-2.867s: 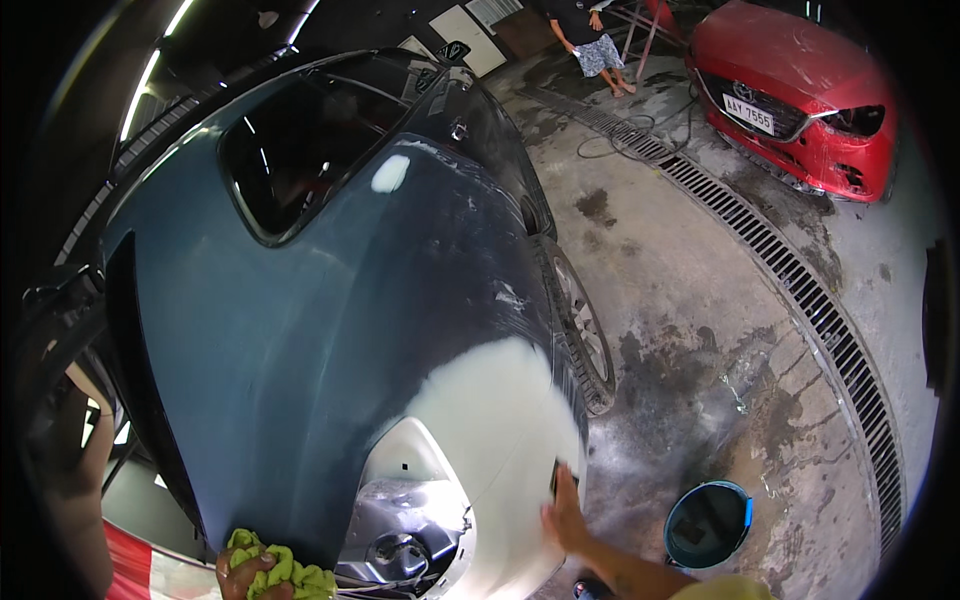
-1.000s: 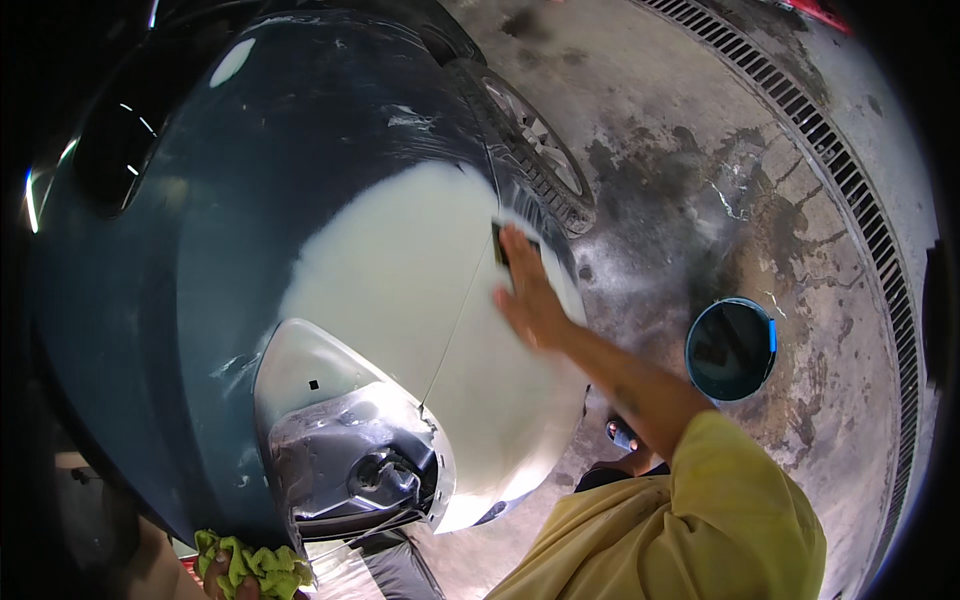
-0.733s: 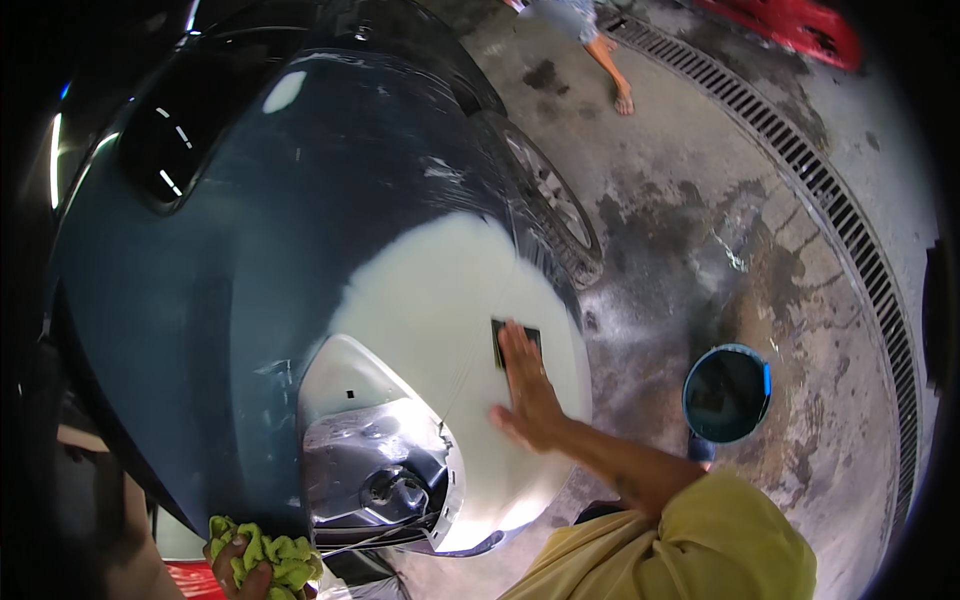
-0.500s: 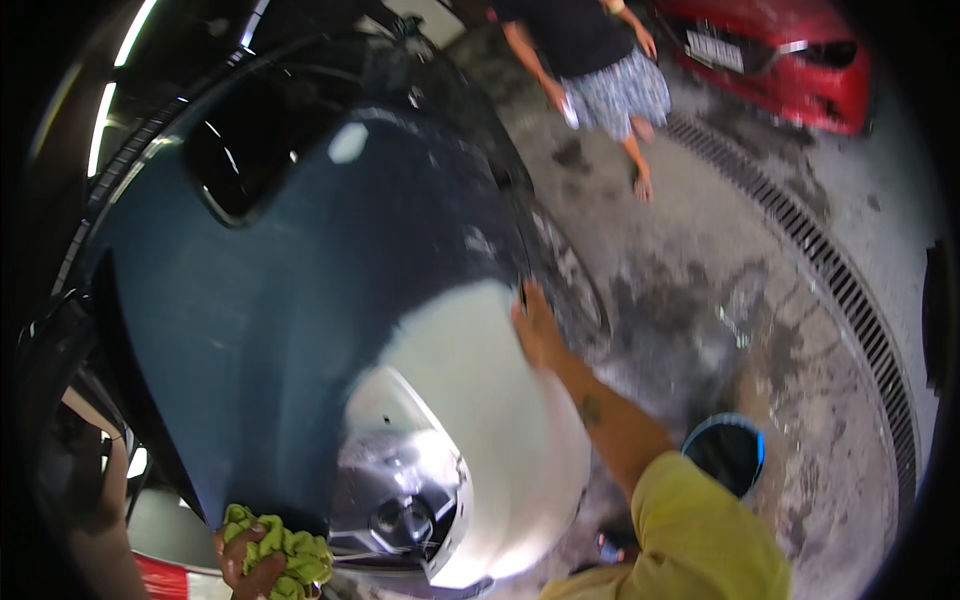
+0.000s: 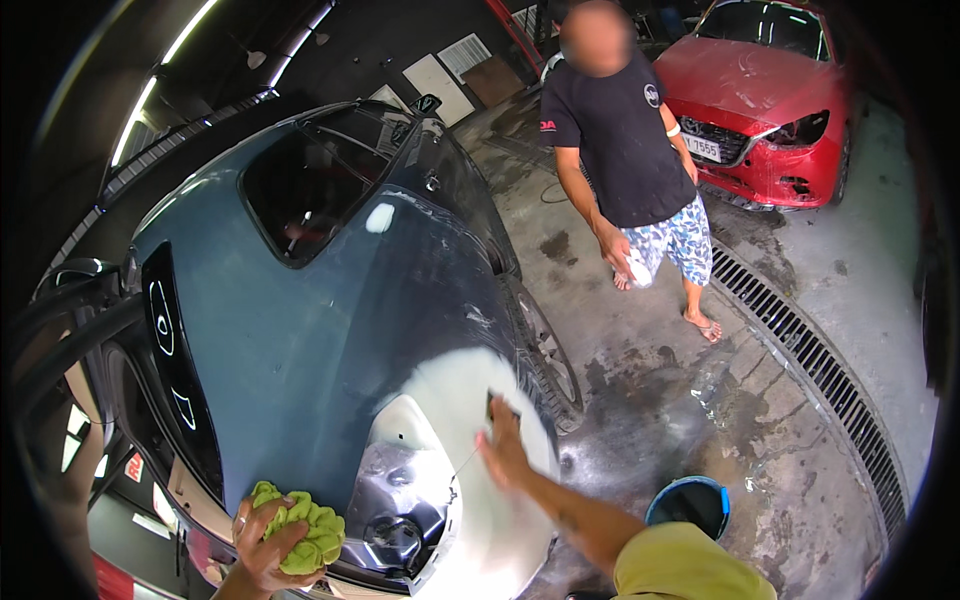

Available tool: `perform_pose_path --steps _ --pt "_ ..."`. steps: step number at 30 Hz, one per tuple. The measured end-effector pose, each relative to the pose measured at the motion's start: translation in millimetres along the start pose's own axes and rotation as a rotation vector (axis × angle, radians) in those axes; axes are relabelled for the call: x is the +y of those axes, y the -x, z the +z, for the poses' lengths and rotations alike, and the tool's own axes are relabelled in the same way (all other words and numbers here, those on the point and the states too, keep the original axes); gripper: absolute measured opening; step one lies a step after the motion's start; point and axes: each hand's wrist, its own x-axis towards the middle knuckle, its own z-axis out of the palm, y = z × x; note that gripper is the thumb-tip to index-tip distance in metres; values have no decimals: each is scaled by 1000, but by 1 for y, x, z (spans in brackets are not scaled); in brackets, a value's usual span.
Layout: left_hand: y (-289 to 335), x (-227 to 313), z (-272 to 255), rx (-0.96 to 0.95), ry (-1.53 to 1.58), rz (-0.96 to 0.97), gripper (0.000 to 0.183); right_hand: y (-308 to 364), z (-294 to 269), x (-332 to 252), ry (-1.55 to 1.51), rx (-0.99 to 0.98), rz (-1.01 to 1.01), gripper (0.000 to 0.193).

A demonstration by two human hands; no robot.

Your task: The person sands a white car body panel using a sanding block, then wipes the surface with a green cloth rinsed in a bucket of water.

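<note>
— What is the right hand (image 5: 503, 452) doing?

— It is lying flat, fingers stretched out, and pressing a small dark sanding block (image 5: 497, 405) against the pale primed patch (image 5: 470, 400) on the front wing of the blue-grey car (image 5: 300, 330). The block is peeking out from under the fingertips, near the upper edge of the patch and just beside the front wheel (image 5: 545, 355).

— And the left hand (image 5: 262, 530)?

— It is closing around a bunched yellow-green cloth (image 5: 305, 525), fingers curled tight over it, and resting at the car's front edge, close to the empty headlight socket (image 5: 395, 525).

— What is lying around the person?

— A blue bucket (image 5: 690, 500) is standing on the wet concrete floor (image 5: 680, 400), just past the yellow sleeve (image 5: 680, 570) of the right arm. A long drain grate (image 5: 810, 360) is curving across the floor farther right.

— Is anyone else nearby?

— Another person (image 5: 630, 150) in a dark shirt and patterned shorts is standing beyond the wheel, well apart from the hands, and is carrying something small and white (image 5: 637, 268); what it is cannot be told. A red car (image 5: 770, 90) is sitting behind that person.
</note>
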Motion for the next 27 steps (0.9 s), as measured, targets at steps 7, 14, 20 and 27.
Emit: perform_pose_path --steps 7,14,20,27 --pt "-2 4 -3 26 -29 -2 58 155 14 -46 29 -75 -233 99" --pt "-7 8 0 93 -48 20 58 204 30 -57 26 187 -278 77" --pt "-3 22 -3 66 52 -61 54 254 53 -65 88 325 -145 57" --pt "-4 23 4 128 53 -59 53 314 85 -62 188 331 156 31"
